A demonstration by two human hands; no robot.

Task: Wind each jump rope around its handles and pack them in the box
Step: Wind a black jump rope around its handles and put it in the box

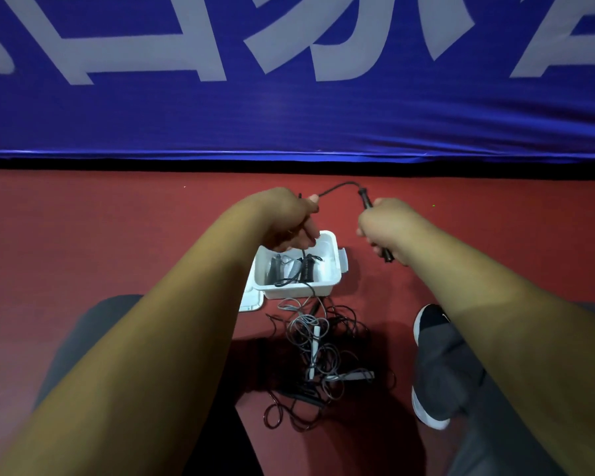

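Right hand (382,225) fisted round black handle (366,201); left hand (289,218) pinches black rope (340,185), both just beyond the white box (337,259). Cord looks light, limp and springy, the handle rigid, so best held by the handle. Tangled pile (320,355) lies on the box's near side.
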